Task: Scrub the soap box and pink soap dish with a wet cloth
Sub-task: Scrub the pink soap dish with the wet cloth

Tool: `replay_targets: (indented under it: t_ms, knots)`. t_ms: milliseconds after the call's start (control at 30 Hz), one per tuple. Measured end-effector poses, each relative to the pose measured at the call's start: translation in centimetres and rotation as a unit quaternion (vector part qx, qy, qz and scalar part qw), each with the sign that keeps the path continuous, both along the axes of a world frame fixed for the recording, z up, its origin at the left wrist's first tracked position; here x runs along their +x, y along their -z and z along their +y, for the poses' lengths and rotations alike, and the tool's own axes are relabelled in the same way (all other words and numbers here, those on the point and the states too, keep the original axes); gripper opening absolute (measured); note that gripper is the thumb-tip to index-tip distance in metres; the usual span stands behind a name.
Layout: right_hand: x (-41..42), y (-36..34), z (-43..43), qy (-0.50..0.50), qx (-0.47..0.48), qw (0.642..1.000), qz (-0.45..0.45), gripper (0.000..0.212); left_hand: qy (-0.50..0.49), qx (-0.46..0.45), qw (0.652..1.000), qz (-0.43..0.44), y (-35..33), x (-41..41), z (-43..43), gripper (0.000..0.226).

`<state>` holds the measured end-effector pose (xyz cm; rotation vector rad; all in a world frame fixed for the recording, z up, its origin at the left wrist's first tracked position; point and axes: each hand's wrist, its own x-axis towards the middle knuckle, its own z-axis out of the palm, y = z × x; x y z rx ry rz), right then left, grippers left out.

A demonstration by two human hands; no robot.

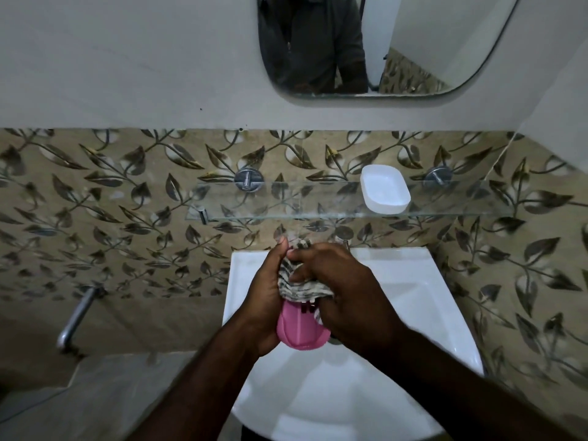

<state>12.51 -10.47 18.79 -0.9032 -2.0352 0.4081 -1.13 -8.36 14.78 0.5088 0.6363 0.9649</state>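
Over the white sink (pixel 413 313) my left hand (pixel 264 300) holds the pink soap dish (pixel 299 329), fingers curled round its left side and thumb raised. My right hand (pixel 346 291) grips a striped, bunched cloth (pixel 302 286) and presses it against the upper part of the dish. The cloth hides the top of the dish. The white soap box (pixel 385 189) stands empty on the glass shelf (pixel 286 205) above the sink, apart from both hands.
A mirror (pixel 413 43) hangs on the wall above the shelf. Leaf-patterned tiles cover the wall behind. A metal tap (pixel 76 316) sticks out low on the left wall. The sink's own tap is hidden behind my hands.
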Motion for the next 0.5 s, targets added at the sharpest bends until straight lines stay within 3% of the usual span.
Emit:
replay_targets:
  t_ms: [133, 267, 500]
  knots:
    - [1.1, -0.6, -0.1, -0.112, 0.035, 0.987, -0.109, 0.019, 0.038, -0.016, 0.999, -0.01, -0.1, -0.6, 0.2, 0.06]
    - [2.4, -1.1, 1.2, -0.118, 0.05, 0.976, -0.176, 0.017, 0.03, -0.012, 0.999, 0.002, -0.1, -0.3, 0.1, 0.056]
    - [0.6, -0.2, 0.3, -0.026, -0.009, 1.0, -0.011, 0.036, -0.008, 0.022, 0.999, 0.038, -0.3, 0.0, 0.2, 0.054]
